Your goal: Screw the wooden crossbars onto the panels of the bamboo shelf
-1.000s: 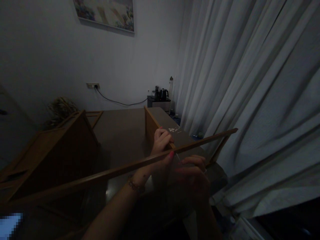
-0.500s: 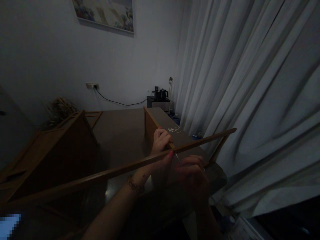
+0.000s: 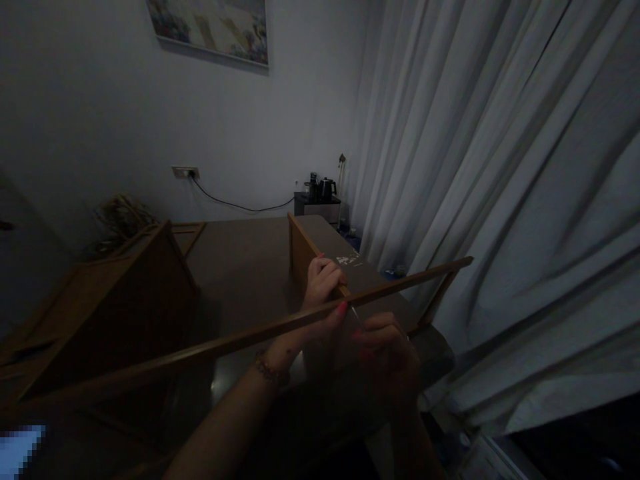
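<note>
My left hand [image 3: 324,283] is closed around the joint where a wooden panel [image 3: 302,245] meets a long wooden rail [image 3: 250,331]. Its fingers lie over the panel's top edge and the thumb presses the near side of the rail. Just right of that thumb, my right hand [image 3: 387,343] pinches a thin metal tool [image 3: 356,316], perhaps a hex key or screwdriver shaft. The tool's tip meets the rail at the joint; its other end is hidden in my fingers. The rail runs from lower left to a crosspiece [image 3: 440,293] at the right.
These parts stand on a dark tabletop [image 3: 240,250]. A wooden cabinet-like piece [image 3: 115,307] sits at left. Small white bits [image 3: 345,260] lie beyond my left hand. A kettle [image 3: 327,189] stands on a far cabinet. Long curtains [image 3: 450,167] hang at right. The light is dim.
My right hand has shifted and turned slightly around the thin metal tool, whose tip stays at the joint. My left hand and the wooden parts look almost unmoved.
</note>
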`<state>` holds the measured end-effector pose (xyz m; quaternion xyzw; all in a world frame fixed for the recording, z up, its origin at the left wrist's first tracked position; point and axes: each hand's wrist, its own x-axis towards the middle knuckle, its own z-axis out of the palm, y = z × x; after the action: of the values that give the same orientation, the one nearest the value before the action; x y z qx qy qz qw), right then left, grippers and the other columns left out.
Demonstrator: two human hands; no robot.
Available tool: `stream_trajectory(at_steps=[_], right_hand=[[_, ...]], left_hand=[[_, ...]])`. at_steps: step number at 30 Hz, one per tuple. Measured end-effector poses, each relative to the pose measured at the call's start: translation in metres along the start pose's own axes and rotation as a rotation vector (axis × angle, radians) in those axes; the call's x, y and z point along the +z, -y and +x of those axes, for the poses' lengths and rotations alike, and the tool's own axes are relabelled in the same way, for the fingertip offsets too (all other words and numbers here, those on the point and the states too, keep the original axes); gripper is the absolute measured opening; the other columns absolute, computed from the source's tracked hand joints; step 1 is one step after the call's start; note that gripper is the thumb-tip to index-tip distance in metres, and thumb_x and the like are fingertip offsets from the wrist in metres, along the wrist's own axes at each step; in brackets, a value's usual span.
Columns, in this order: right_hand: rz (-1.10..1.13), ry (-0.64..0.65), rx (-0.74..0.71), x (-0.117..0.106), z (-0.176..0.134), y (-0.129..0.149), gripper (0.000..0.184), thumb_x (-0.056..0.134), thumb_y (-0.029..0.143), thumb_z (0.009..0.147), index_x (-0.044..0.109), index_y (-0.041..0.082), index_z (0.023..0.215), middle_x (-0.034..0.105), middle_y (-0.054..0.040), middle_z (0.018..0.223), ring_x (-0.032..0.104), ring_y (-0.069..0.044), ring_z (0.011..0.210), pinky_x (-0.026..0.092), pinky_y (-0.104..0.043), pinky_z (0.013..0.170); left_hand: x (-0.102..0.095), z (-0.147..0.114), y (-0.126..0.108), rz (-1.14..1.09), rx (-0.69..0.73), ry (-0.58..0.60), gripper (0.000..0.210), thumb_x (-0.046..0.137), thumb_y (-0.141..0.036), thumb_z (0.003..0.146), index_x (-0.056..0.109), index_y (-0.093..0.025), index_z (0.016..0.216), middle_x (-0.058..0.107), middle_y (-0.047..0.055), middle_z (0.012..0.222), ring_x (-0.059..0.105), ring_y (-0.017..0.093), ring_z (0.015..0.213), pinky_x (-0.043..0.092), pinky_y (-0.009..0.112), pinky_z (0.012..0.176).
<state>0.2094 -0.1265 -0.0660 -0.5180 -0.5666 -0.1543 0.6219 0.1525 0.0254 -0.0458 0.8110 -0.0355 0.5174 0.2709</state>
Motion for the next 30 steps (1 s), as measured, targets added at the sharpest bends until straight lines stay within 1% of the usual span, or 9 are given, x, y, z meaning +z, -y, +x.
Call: stream_trajectory(at_steps=[2,6,8,10,15,20,26,30], right_hand=[[-0.001,0.004,0.011,-0.0004,-0.0012,-0.0001,0.006,0.061,0.028,0.089,0.064,0.024,0.087,0.061,-0.0006,0.078,0.059,-0.015,0.07,0.045,-0.028,0.06],[0.001,0.011,0.025,-0.001,-0.0027,0.0,0.003,0.063,0.025,0.088,0.065,0.023,0.087,0.061,-0.0006,0.079,0.059,-0.015,0.071,0.045,-0.027,0.061],[0.01,0.015,0.032,-0.0011,-0.0026,0.0009,0.002,0.063,0.024,0.087,0.064,0.023,0.088,0.06,0.0001,0.079,0.059,-0.014,0.071,0.045,-0.026,0.06],[0.006,0.017,0.038,-0.0012,-0.0022,0.0021,0.002,0.063,0.023,0.087,0.064,0.024,0.088,0.061,0.0003,0.079,0.059,-0.014,0.071,0.045,-0.026,0.06],[-0.029,0.012,0.032,-0.0017,-0.0015,0.0038,0.002,0.063,0.022,0.087,0.064,0.023,0.087,0.062,0.0001,0.079,0.059,-0.015,0.071,0.045,-0.027,0.06],[-0.03,0.01,0.032,-0.0018,-0.0025,0.0033,0.004,0.061,0.02,0.088,0.063,0.024,0.087,0.063,0.0009,0.08,0.06,-0.014,0.072,0.046,-0.026,0.062],[-0.001,0.012,0.085,-0.0039,-0.0051,0.0015,0.008,0.056,0.021,0.091,0.063,0.024,0.089,0.063,0.0013,0.081,0.06,-0.013,0.072,0.047,-0.025,0.064],[0.029,0.007,0.096,-0.0046,-0.0059,0.0001,0.011,0.055,0.021,0.092,0.064,0.025,0.09,0.063,0.0009,0.081,0.06,-0.013,0.072,0.047,-0.025,0.063]], left_hand=[[0.0,-0.0001,0.0005,-0.001,0.006,0.008,0.048,0.028,-0.067,0.089,0.044,-0.022,0.079,0.05,0.005,0.078,0.044,0.026,0.092,0.038,0.05,0.098],[0.0001,-0.0008,-0.0001,-0.014,-0.009,-0.016,0.05,0.027,-0.067,0.089,0.045,-0.022,0.08,0.049,0.005,0.077,0.044,0.026,0.091,0.037,0.051,0.099],[-0.0002,-0.0009,-0.0007,-0.012,-0.015,0.0,0.05,0.026,-0.067,0.09,0.046,-0.022,0.081,0.049,0.005,0.077,0.044,0.026,0.092,0.037,0.051,0.099],[-0.0002,-0.0009,-0.0005,-0.011,0.0,0.011,0.051,0.026,-0.068,0.09,0.046,-0.022,0.082,0.05,0.005,0.077,0.044,0.026,0.093,0.036,0.05,0.1],[0.0016,-0.0002,0.0027,-0.008,0.04,-0.019,0.047,0.027,-0.066,0.09,0.043,-0.022,0.081,0.048,0.004,0.076,0.043,0.025,0.089,0.035,0.05,0.098],[0.0017,0.0006,0.0028,-0.011,0.054,-0.019,0.043,0.028,-0.061,0.092,0.042,-0.022,0.081,0.048,0.003,0.075,0.043,0.024,0.087,0.035,0.049,0.096],[0.0011,-0.0011,0.0018,-0.012,0.027,-0.011,0.05,0.026,-0.067,0.09,0.043,-0.021,0.081,0.049,0.005,0.079,0.042,0.025,0.09,0.035,0.05,0.098],[0.0027,-0.0019,0.0028,-0.006,0.034,-0.025,0.051,0.025,-0.067,0.09,0.043,-0.021,0.079,0.048,0.005,0.078,0.042,0.025,0.091,0.035,0.051,0.098]])
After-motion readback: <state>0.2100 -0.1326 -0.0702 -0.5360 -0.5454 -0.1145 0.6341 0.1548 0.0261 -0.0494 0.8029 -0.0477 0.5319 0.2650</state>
